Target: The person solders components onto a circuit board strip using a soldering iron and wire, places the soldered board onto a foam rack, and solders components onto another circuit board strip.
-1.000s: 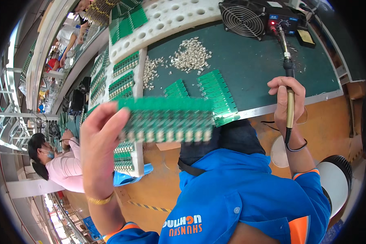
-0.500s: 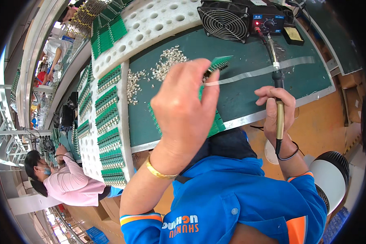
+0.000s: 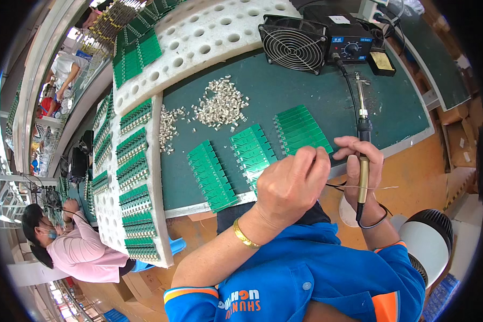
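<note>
Soldering iron: the iron (image 3: 364, 129) is in the right hand (image 3: 374, 172) over the tabletop's near edge, its metal tip pointing away from the wearer, well apart from the circuit boards.
Right fingers: wrapped around the gold-coloured handle, grasping it.
Thin wire: a fine silvery strand (image 3: 386, 188) crosses in front of the right hand and the handle; what holds it cannot be told.
Left hand: the hand (image 3: 290, 185) is near the right one, its fingers curled and bunched together; anything pinched between them cannot be made out.
Left wrist: a gold-coloured bracelet (image 3: 245, 236).
Green circuit boards: three lie side by side on the dark green tabletop (image 3: 327, 91), a left board (image 3: 212, 176), a middle board (image 3: 254, 153) and a right board (image 3: 303, 129), the left hand by their near ends.
Small silver parts: a large heap (image 3: 220, 104) beyond the boards, a smaller heap (image 3: 169, 129) beside it.
White foam: a holed panel (image 3: 163, 225) on the left carries rows of populated boards (image 3: 137, 198).
Far right: a black fan (image 3: 295, 48), a control box with a dial (image 3: 349, 48), a yellow sponge in a black tray (image 3: 382, 61).
Co-worker: a person in pink (image 3: 80, 252) sits at the left.
</note>
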A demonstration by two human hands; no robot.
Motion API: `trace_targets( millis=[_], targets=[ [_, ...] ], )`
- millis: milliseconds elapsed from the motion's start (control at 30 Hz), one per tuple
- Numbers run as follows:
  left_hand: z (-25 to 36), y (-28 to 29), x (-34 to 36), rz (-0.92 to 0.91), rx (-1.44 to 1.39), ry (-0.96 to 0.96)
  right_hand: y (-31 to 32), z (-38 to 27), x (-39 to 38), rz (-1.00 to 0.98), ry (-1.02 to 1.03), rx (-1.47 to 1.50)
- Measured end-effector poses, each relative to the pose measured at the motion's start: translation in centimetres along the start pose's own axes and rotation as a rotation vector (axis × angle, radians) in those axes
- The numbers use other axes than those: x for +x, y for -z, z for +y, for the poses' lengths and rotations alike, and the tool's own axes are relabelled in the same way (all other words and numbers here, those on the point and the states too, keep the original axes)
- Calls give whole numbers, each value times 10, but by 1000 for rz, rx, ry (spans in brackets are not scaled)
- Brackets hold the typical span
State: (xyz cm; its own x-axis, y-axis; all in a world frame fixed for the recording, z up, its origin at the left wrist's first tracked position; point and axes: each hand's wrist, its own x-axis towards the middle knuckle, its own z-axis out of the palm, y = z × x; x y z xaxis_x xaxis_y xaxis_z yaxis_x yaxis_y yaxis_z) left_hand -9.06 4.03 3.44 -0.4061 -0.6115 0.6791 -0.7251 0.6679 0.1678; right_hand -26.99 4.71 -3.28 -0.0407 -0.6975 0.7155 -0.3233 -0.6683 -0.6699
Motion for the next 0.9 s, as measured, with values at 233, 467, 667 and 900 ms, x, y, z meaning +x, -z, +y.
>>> trace_targets(
  millis=[233,467,667,900],
  targets=[
    [14,-12,-13,-89,-26,33,8,-3,-2,-80,53,-92],
    [22,-24,-32,-196,-25,41,19,-2,-14,-157,6,-162],
    [23,-28,-36,-226,-36,49,21,-2,-13,-225,81,-235],
    [24,-27,-35,-234,-80,77,21,-2,-13,-252,97,-262]
  ],
)
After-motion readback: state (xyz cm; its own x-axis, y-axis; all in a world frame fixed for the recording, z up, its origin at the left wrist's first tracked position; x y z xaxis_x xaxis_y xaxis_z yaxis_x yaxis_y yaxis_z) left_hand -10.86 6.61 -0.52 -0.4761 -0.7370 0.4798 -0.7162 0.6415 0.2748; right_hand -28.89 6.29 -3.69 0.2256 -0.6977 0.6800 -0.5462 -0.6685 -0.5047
